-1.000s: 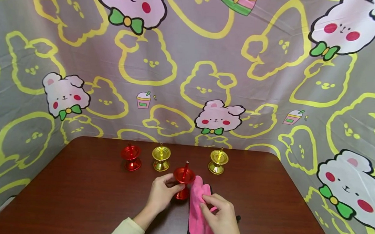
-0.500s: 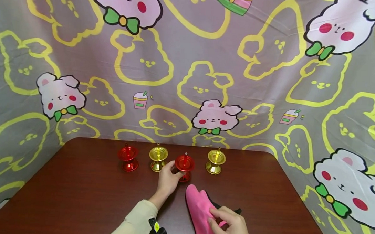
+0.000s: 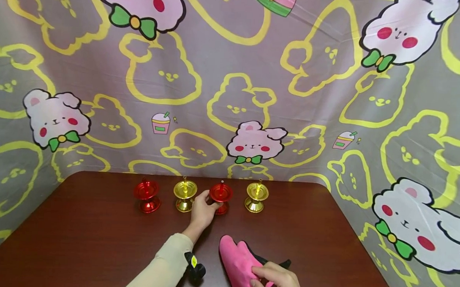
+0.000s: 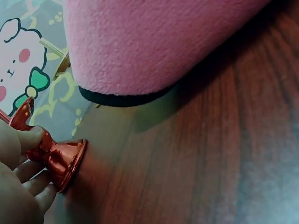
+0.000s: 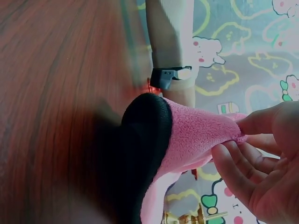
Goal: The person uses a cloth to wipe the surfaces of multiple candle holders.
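My left hand [image 3: 202, 212] grips the stem of a red candle holder [image 3: 221, 194], which stands upright between two gold ones at the back of the table. The left wrist view shows thumb and fingers around the narrow waist of this shiny red candle holder [image 4: 63, 161]. My right hand [image 3: 280, 280] pinches a pink fleecy glove [image 3: 237, 262] with black trim, near the front of the table. In the right wrist view, the thumb and fingertips of the right hand [image 5: 266, 163] hold a fold of the pink glove [image 5: 196, 135], whose black edge faces the table.
A gold candle holder [image 3: 184, 192] stands just left of the held one, another gold candle holder [image 3: 256, 197] to its right. Farther left is a second red candle holder [image 3: 147, 195]. A patterned curtain [image 3: 202, 75] hangs behind the brown table [image 3: 97, 240].
My left hand has carried the red candle holder from beside the glove back into the row between the gold ones. My right hand has drawn the glove slightly toward the front. The view has shifted right.
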`<state>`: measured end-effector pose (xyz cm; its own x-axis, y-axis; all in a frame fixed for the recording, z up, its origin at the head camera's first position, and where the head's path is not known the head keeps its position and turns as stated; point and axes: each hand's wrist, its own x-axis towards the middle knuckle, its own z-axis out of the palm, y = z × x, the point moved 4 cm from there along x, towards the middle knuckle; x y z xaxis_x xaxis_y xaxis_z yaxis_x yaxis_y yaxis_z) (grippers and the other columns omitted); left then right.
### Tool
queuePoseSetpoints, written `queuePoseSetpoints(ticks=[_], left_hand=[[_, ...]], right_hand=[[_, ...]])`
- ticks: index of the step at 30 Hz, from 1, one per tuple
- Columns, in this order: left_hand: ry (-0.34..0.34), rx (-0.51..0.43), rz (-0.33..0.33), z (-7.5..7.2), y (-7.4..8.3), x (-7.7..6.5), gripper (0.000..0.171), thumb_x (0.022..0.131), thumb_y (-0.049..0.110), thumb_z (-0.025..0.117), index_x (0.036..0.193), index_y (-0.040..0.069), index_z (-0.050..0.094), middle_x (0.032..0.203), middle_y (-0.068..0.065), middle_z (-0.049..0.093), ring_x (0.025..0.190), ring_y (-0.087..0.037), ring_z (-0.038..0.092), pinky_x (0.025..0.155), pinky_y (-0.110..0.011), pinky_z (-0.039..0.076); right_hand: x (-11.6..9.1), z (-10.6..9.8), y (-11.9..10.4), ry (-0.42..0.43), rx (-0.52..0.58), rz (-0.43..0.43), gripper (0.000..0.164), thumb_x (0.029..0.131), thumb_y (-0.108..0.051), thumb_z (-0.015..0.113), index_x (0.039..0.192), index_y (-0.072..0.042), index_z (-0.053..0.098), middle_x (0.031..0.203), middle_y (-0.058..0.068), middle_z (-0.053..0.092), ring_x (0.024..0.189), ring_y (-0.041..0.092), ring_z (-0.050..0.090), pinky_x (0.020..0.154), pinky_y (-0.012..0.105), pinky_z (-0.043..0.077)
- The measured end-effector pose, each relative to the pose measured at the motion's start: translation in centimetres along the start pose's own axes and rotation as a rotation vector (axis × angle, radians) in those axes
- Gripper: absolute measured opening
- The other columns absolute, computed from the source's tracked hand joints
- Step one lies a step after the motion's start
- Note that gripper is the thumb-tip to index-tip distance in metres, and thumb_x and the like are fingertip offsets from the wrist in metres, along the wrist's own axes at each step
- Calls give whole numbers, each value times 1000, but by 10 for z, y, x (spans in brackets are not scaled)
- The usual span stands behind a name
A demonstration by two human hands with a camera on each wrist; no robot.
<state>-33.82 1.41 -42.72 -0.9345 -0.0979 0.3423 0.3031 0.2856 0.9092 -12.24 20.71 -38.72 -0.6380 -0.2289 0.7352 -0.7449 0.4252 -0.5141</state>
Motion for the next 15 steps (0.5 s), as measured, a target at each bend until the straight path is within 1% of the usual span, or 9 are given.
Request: queuePoseSetpoints(ticks=[4,6,8,10,12,15], left_hand=[[-5,-8,-10,2,-4,4,33,75,-4,82,105,-2,70,98,-15,75,92,-28,69,80,-42,53],[-8,9,-7,2,-6,6,34,74,-3,83,106,-1,70,98,-14,75,93,-27,69,80,-42,53],[-26,29,-5,1,-6,7,34,75,0,83,107,0,71,98,-13,75,95,-27,69,82,-43,52],[-55,64,-1,0,-5,5,34,76,4,84,108,2,72,99,-12,75,97,-29,69,85,-46,52],[-81,95,-11,-1,-6,3,35,77,8,85,110,3,72,101,-12,75,100,-30,68,88,-47,50],[-88,144,-20,-4,-6,-4,39,78,11,86,112,1,70,105,-14,72,102,-33,65,90,-49,49]], right_hand=[[1,0,0,-9,-3,-18,34,63,17,80,91,-4,76,72,-5,62,63,0,59,43,11,43],[1,-1,1,-12,-2,-23,33,64,16,80,91,-3,76,72,-5,63,63,1,60,43,11,43],[1,-1,2,-19,-4,-37,32,64,16,80,91,-1,76,72,-3,63,63,2,60,44,11,43],[0,-2,4,-20,-6,-55,33,64,15,81,92,0,76,73,-2,64,63,3,61,47,12,45],[0,-4,5,-20,-6,-53,33,64,15,81,93,0,76,74,-2,65,64,3,61,49,12,47],[1,-9,5,-9,-21,-4,32,66,14,81,93,-3,77,75,-5,65,64,1,60,52,13,48]])
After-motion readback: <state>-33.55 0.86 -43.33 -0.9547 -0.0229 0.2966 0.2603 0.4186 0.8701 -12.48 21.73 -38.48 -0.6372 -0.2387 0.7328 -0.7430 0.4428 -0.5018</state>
